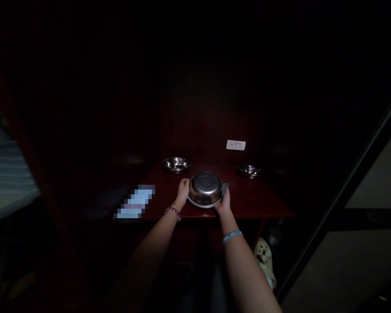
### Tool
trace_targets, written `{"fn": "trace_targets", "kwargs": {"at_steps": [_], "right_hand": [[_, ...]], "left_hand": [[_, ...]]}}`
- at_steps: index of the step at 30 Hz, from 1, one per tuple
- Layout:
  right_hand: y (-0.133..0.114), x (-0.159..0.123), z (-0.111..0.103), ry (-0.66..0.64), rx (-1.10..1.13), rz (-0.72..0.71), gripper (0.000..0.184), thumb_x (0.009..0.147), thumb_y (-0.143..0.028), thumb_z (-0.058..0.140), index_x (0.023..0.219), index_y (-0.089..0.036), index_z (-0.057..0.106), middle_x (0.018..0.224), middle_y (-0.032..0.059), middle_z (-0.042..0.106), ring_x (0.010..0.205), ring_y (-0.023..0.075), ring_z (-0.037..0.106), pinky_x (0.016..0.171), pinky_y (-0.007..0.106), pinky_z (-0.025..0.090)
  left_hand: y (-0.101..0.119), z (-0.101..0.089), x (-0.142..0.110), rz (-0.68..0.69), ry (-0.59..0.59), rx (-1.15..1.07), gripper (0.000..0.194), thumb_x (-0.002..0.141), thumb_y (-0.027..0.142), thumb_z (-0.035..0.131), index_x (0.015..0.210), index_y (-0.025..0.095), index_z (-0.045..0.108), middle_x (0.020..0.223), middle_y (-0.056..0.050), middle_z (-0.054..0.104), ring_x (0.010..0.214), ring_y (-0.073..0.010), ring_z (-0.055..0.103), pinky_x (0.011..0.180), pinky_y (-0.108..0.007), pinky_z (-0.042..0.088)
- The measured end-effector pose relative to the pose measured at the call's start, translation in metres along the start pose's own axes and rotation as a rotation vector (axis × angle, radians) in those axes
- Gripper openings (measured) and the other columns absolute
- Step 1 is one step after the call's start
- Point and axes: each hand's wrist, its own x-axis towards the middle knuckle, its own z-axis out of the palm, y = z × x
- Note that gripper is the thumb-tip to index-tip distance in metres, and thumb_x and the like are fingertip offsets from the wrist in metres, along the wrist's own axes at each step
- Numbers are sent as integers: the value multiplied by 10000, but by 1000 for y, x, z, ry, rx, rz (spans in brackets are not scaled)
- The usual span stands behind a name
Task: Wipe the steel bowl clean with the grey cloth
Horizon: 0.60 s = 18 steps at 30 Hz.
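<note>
A shiny metal bowl [206,187] is held upside down in front of me, its round base facing up. My left hand [183,190] grips the bowl's left rim. On the opposite side, my right hand [224,201] has its fingers around the right rim, with a crumpled grey cloth [225,189] between hand and bowl. Part of the fingers of both hands is hidden by the bowl. Two more metal bowls rest upright on the dark red desk [263,202]: one bowl [177,166] at the back left, another bowl [250,172] at the back right.
A blurred-out bright rectangle [136,202] lies at the desk's left front edge. On the back panel is a white socket plate [236,145]. Below the right side stands a pale clog [264,261]. Bedding [6,169] shows at far left. The surroundings are very dark.
</note>
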Motion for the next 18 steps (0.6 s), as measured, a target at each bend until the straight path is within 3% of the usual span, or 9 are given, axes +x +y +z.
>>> {"fn": "trace_targets", "kwargs": {"at_steps": [12,18], "right_hand": [[-1,0,0,11,16,17,321,916,-329,432,775,-210,695,718,-3,754,733,140,709,823,296,584],[0,0,-1,1,-3,-3,297,907,-334,453,790,-208,696,716,-4,756,719,140,710,804,294,590]], "left_hand": [[3,1,-4,-3,-45,-59,216,805,399,590,790,184,592,822,-45,629,835,-193,591,901,-355,446],[4,0,-5,-1,-60,-47,318,817,497,590,779,181,605,798,-51,646,815,-198,600,867,-361,466]]}}
